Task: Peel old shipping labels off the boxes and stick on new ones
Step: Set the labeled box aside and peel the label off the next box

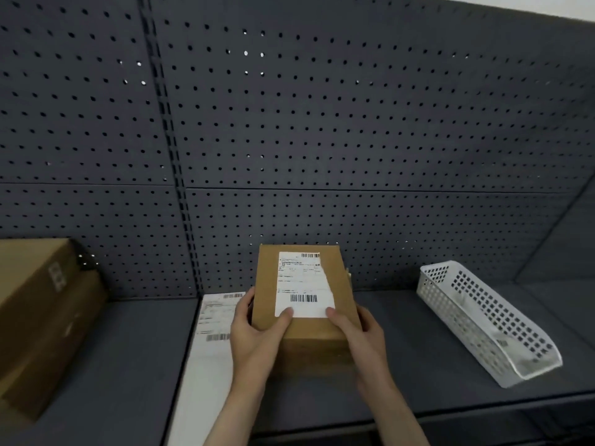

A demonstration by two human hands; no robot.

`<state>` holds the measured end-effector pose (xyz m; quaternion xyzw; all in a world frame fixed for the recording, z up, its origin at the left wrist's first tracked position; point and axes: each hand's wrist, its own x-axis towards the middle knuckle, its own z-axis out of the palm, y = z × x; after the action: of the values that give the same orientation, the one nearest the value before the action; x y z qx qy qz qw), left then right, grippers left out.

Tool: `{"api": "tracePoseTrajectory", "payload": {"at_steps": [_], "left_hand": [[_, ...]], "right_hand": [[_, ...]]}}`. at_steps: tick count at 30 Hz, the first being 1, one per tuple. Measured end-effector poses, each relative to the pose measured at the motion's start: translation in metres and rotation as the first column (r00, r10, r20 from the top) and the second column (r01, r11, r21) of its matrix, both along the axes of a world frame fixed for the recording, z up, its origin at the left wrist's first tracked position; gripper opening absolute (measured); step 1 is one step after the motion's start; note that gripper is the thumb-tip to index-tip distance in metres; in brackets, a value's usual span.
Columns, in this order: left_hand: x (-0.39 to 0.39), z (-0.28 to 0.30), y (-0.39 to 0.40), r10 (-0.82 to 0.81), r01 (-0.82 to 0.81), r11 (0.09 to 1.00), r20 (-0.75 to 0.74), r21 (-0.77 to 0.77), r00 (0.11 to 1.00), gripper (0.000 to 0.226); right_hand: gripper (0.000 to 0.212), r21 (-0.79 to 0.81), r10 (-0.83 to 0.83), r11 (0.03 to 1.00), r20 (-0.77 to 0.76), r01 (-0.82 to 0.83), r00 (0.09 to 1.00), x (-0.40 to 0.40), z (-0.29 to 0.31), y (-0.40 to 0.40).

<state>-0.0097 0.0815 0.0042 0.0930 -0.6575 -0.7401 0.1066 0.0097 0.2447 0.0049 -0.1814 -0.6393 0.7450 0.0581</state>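
A small brown cardboard box (341, 284) stands on the grey shelf in the middle of the view. A white shipping label (301, 281) with barcodes lies flat on its top face. My left hand (257, 329) grips the box's left side, its thumb pressing the label's near left corner. My right hand (357, 333) holds the box's right side, with the thumb on the label's near right corner. A white sheet of labels (209, 333) lies on the shelf to the left of the box, partly under my left hand.
A large brown carton (38, 317) fills the left of the shelf. A white perforated plastic basket (483, 320) lies at the right with a scrap of paper inside. A dark pegboard wall (289, 123) rises right behind the box.
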Motion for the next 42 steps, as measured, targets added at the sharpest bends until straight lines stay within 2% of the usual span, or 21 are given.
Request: {"api": "tracePoseTrajectory", "payload": {"at_steps": [7, 13, 20, 24, 26, 28, 30, 32, 34, 36, 38, 42], "left_hand": [[0.007, -0.018, 0.047, 0.044, -0.043, 0.999, 0.035, -0.031, 0.998, 0.071], [0.008, -0.027, 0.054, 0.059, -0.054, 0.994, 0.047, -0.092, 0.997, 0.071], [0.006, -0.034, 0.053, 0.062, -0.057, 0.993, 0.04, -0.107, 0.997, 0.07], [0.008, -0.03, 0.048, 0.015, -0.013, 0.993, 0.018, -0.116, 1.0, 0.068], [0.009, -0.025, 0.043, -0.026, 0.027, 0.991, 0.012, -0.134, 1.0, 0.067], [0.01, -0.021, 0.033, -0.077, 0.072, 0.973, -0.015, -0.219, 0.997, 0.066], [0.01, -0.016, 0.019, -0.145, 0.105, 0.897, -0.061, -0.43, 0.987, 0.067], [0.008, -0.011, 0.004, -0.238, 0.115, 0.735, -0.096, -0.669, 0.966, 0.073], [0.004, -0.005, -0.007, -0.34, 0.117, 0.532, -0.085, -0.839, 0.937, 0.082], [0.001, -0.002, -0.013, -0.414, 0.12, 0.386, -0.055, -0.915, 0.909, 0.086], [-0.001, 0.0, -0.017, -0.467, 0.123, 0.31, -0.038, -0.943, 0.883, 0.086], [-0.003, -0.002, -0.021, -0.519, 0.103, 0.273, -0.056, -0.957, 0.853, 0.086]], "right_hand": [[0.066, -0.023, 0.055, 0.998, 0.041, -0.054, 0.998, 0.0, -0.017, 0.048], [0.045, -0.041, 0.068, 0.997, 0.056, -0.066, 0.996, 0.001, -0.025, 0.055], [0.048, -0.029, 0.069, 0.997, 0.054, -0.067, 0.996, -0.001, -0.026, 0.056], [0.051, 0.038, 0.063, 0.997, 0.044, -0.065, 0.997, -0.001, -0.022, 0.056], [0.061, 0.129, 0.054, 0.99, 0.014, -0.055, 0.998, 0.0, -0.018, 0.058], [0.074, 0.272, 0.025, 0.962, -0.016, -0.02, 1.0, 0.001, -0.015, 0.061], [0.075, 0.448, -0.006, 0.893, -0.076, 0.04, 0.997, 0.004, -0.008, 0.063], [0.057, 0.597, 0.037, 0.797, -0.208, 0.097, 0.977, 0.004, 0.002, 0.063], [0.037, 0.736, 0.173, 0.67, -0.283, 0.098, 0.943, -0.001, 0.013, 0.06], [0.022, 0.83, 0.329, 0.555, -0.28, 0.055, 0.902, -0.011, 0.02, 0.054], [0.013, 0.87, 0.464, 0.493, -0.253, -0.01, 0.849, -0.021, 0.024, 0.044], [0.01, 0.912, 0.643, 0.378, -0.137, -0.158, 0.753, -0.036, 0.03, 0.026]]}}
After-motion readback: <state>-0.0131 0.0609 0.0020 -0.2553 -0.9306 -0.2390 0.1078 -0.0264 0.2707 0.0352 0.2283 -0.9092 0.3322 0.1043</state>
